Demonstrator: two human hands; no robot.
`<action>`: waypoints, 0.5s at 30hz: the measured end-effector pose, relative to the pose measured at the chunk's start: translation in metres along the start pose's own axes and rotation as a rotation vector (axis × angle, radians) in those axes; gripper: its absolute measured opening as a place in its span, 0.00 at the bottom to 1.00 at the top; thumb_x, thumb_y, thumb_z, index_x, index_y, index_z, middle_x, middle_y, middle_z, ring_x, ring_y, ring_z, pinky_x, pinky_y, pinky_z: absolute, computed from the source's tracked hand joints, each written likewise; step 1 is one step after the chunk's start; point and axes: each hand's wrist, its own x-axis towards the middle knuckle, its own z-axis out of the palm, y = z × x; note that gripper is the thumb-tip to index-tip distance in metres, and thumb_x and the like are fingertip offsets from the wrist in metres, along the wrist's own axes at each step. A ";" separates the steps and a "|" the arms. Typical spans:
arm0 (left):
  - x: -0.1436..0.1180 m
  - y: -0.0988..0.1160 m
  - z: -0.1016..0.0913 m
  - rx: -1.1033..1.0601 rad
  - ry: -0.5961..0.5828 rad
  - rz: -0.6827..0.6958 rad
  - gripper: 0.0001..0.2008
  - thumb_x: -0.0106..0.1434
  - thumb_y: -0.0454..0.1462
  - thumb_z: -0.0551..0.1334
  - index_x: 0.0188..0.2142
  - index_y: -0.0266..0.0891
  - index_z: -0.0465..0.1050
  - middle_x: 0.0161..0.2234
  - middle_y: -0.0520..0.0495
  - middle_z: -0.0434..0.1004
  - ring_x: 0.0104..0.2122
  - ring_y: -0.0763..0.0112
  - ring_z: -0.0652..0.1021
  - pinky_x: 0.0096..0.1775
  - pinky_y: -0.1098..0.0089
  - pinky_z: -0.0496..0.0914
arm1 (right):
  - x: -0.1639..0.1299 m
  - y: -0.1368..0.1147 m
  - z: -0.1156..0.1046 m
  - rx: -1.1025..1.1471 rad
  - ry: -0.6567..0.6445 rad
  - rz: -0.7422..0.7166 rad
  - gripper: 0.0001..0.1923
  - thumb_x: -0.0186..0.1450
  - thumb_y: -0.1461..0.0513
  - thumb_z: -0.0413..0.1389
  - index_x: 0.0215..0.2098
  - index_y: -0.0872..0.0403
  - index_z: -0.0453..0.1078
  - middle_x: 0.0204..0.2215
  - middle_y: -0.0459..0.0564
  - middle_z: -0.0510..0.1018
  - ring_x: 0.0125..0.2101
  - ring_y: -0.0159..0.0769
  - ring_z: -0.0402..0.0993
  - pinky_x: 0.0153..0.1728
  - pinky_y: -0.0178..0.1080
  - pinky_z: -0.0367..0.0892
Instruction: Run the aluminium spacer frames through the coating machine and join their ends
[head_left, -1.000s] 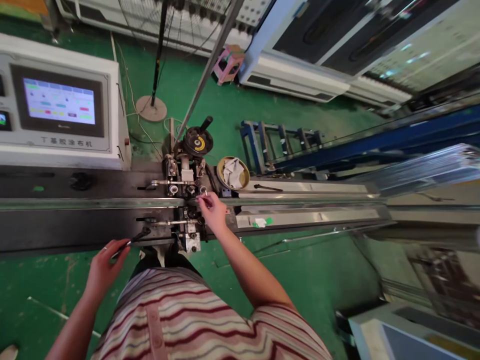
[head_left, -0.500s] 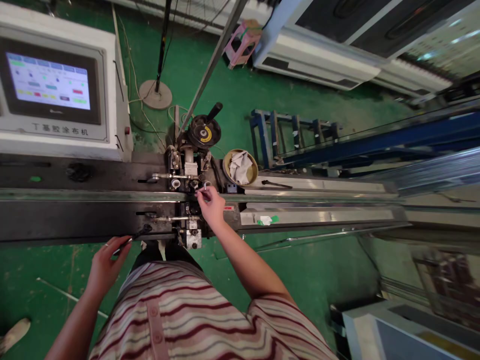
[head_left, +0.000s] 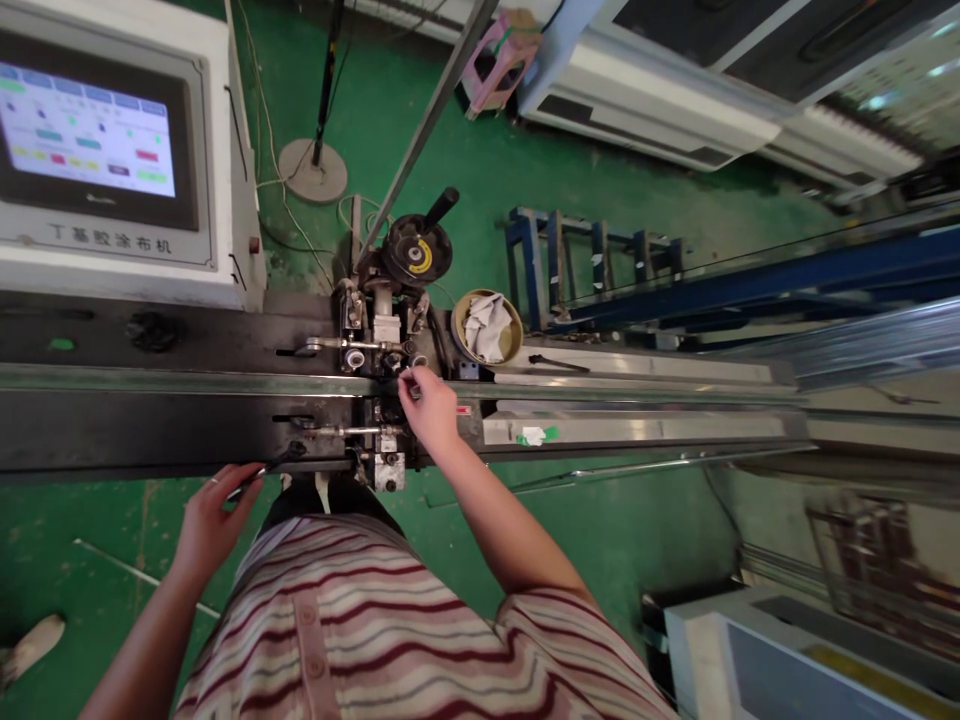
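My left hand (head_left: 214,515) is closed around a slim dark tool (head_left: 250,483) at the machine's front edge; its far end meets a black knob (head_left: 295,453), and its exact kind is unclear. My right hand (head_left: 431,412) is at the coating head (head_left: 388,330), thumb and fingertips pinched together over the long metal strip (head_left: 187,381). Whatever lies between those fingertips is too small and hidden to name. Just behind the head stands a black handwheel (head_left: 417,250) with a yellow label. Short metal rods reach left from the head on both sides of the strip.
A white control box with a lit screen (head_left: 86,130) stands at back left. Right of the head, a round tin (head_left: 487,328) holds crumpled cloth, and a black rod-like tool (head_left: 559,364) lies on the metal rail. Beyond are a blue rack (head_left: 555,265) and a pink stool (head_left: 501,60).
The view has shifted slightly. My right hand's fingers have curled in more at the coating head. My left hand keeps its hold on the dark tool, almost unmoved.
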 end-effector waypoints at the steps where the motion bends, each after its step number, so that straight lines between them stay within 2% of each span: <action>1: 0.000 -0.001 0.000 0.001 -0.008 -0.001 0.17 0.67 0.49 0.60 0.45 0.41 0.79 0.40 0.46 0.81 0.38 0.67 0.80 0.42 0.72 0.74 | 0.002 -0.003 -0.004 -0.037 -0.022 -0.010 0.08 0.68 0.60 0.49 0.38 0.52 0.69 0.35 0.52 0.79 0.31 0.38 0.75 0.35 0.38 0.68; 6: 0.003 -0.002 -0.002 0.002 -0.019 -0.004 0.17 0.67 0.49 0.60 0.44 0.40 0.80 0.40 0.45 0.81 0.38 0.67 0.80 0.39 0.72 0.74 | 0.008 -0.009 -0.013 -0.059 -0.052 -0.034 0.10 0.71 0.60 0.47 0.41 0.53 0.69 0.33 0.52 0.78 0.32 0.39 0.74 0.35 0.38 0.67; 10: 0.004 -0.003 -0.001 -0.032 -0.024 -0.038 0.17 0.67 0.48 0.60 0.44 0.39 0.80 0.40 0.44 0.80 0.37 0.68 0.79 0.31 0.76 0.72 | 0.009 -0.005 -0.017 -0.022 -0.033 -0.070 0.10 0.72 0.60 0.47 0.43 0.53 0.69 0.36 0.52 0.79 0.34 0.39 0.76 0.37 0.38 0.68; 12: 0.005 -0.004 0.000 -0.047 -0.034 -0.047 0.17 0.67 0.48 0.61 0.45 0.39 0.79 0.40 0.44 0.80 0.36 0.69 0.79 0.28 0.77 0.71 | 0.012 -0.003 -0.023 -0.067 -0.101 -0.164 0.10 0.72 0.61 0.47 0.42 0.53 0.71 0.35 0.52 0.79 0.34 0.39 0.76 0.37 0.39 0.69; 15: 0.007 -0.010 0.002 -0.034 -0.048 -0.047 0.17 0.67 0.48 0.61 0.46 0.40 0.79 0.41 0.44 0.80 0.37 0.68 0.79 0.29 0.77 0.71 | 0.024 0.001 -0.039 -0.197 -0.298 -0.373 0.12 0.71 0.66 0.48 0.39 0.53 0.73 0.33 0.53 0.79 0.35 0.40 0.75 0.37 0.40 0.69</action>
